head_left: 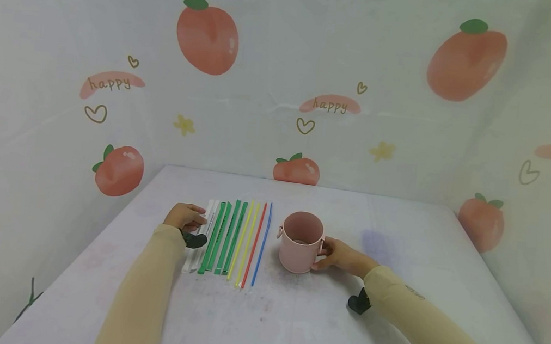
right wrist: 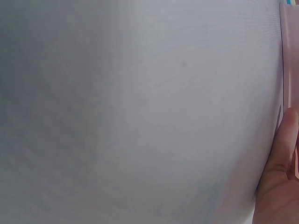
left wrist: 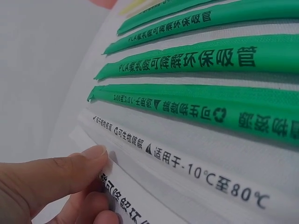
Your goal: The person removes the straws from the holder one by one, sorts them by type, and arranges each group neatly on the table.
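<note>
My left hand pinches a white paper-wrapped straw near one end, thumb on top and fingers curled underneath. A second white wrapped straw lies right beside it. Beyond that, several green wrapped straws with black print run alongside. A pink cup with small side handles stands upright to the right of the straws. At its right side, my right hand grips it by the handle, the thumb against the wall. Only part of this hand and the cup's edge show in the right wrist view.
Two yellow straws, a red straw and a blue straw lie in the row between the green ones and the cup. The white table meets a fruit-printed cloth backdrop behind and at the sides.
</note>
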`<state>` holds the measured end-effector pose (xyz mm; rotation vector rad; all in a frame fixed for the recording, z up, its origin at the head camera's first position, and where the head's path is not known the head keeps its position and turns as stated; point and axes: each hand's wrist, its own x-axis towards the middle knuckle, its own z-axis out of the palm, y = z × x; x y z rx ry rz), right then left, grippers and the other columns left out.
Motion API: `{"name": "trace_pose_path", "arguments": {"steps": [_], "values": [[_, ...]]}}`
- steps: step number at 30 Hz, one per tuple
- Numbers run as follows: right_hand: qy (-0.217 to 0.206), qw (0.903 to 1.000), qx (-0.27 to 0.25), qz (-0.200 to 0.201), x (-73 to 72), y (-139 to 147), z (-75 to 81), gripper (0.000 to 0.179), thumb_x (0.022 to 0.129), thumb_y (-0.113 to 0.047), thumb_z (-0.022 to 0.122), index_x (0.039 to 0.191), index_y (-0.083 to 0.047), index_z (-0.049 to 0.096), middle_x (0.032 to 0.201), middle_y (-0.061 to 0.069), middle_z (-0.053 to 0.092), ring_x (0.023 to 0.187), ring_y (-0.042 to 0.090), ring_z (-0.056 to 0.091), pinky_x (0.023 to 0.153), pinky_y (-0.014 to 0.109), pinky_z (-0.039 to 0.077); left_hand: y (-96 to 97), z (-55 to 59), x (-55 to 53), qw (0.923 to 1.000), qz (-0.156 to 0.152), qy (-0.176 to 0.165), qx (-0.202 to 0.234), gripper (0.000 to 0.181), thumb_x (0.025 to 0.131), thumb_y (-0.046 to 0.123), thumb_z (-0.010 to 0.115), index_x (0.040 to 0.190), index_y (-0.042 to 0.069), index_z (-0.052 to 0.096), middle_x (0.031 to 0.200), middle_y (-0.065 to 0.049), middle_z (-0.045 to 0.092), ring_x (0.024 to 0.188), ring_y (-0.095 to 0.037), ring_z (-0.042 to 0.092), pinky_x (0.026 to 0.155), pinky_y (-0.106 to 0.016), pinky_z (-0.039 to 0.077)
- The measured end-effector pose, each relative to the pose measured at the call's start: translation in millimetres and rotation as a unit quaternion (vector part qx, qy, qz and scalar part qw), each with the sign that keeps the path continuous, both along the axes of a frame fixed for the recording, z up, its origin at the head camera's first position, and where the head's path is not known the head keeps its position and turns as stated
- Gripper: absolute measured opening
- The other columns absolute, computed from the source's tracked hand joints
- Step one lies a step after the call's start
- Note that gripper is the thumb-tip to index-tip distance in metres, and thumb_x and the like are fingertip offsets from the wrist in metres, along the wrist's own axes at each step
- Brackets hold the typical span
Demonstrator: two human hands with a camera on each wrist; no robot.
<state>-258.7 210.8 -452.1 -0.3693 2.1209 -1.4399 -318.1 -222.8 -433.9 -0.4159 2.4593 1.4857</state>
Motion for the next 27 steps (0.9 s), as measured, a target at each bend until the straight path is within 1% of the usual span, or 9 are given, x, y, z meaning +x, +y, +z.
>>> {"name": "trace_pose_path", "arguments": {"steps": [6, 9, 15, 21, 27], "values": [[-0.003, 1.0, -0.001, 0.0, -0.2, -0.2, 0.4, 0.072, 0.08, -0.008, 0.078, 0.14, 0.002, 0.039, 0.125, 0.013, 0.059, 0.113, 0.022, 0.054, 0.105, 0.038, 0.041, -2.4, -2.3, -2.4, 1.0, -0.001, 0.0, 0.007, 0.043, 0.084, 0.003, 0.072, 0.125, -0.003, 0.06, 0.075, 0.0, 0.064, 0.064, -0.011, 0.059, 0.058, -0.02, 0.053], [-0.006, 1.0, -0.005, -0.001, -0.3, -0.3, 0.0, 0.073, 0.08, -0.007, 0.078, 0.141, 0.002, 0.039, 0.124, 0.012, 0.059, 0.113, 0.022, 0.054, 0.106, 0.04, 0.039, -2.9, -3.7, -3.5, 1.0, 0.003, -0.003, 0.008, 0.044, 0.083, 0.003, 0.072, 0.125, -0.003, 0.06, 0.076, 0.0, 0.064, 0.064, -0.011, 0.059, 0.058, -0.02, 0.053], [-0.007, 1.0, -0.003, 0.002, 0.1, -1.4, 0.1, 0.073, 0.081, -0.008, 0.078, 0.141, 0.001, 0.039, 0.124, 0.013, 0.058, 0.114, 0.022, 0.053, 0.104, 0.037, 0.039, -3.8, -3.9, -3.7, 0.9999, 0.003, -0.006, 0.013, 0.045, 0.083, 0.003, 0.073, 0.126, -0.003, 0.059, 0.076, 0.0, 0.064, 0.064, -0.011, 0.059, 0.058, -0.02, 0.053], [-0.002, 1.0, -0.003, -0.003, 3.2, 1.6, 0.6, 0.074, 0.081, -0.01, 0.079, 0.142, 0.0, 0.038, 0.128, 0.013, 0.056, 0.12, 0.025, 0.049, 0.107, 0.04, 0.038, -2.3, -4.7, -3.8, 0.9997, -0.001, -0.005, 0.022, 0.046, 0.083, 0.005, 0.073, 0.127, -0.002, 0.059, 0.077, 0.001, 0.064, 0.066, -0.01, 0.06, 0.059, -0.02, 0.054], [0.012, 0.9996, -0.026, 0.0, 8.1, 7.7, -3.1, 0.075, 0.083, -0.009, 0.075, 0.144, 0.002, 0.033, 0.132, 0.013, 0.052, 0.124, 0.026, 0.048, 0.103, 0.032, 0.04, 1.7, 0.5, -1.7, 0.9993, -0.008, -0.015, 0.033, 0.045, 0.088, 0.007, 0.07, 0.129, -0.003, 0.056, 0.076, 0.002, 0.065, 0.064, -0.008, 0.06, 0.059, -0.019, 0.053]]}}
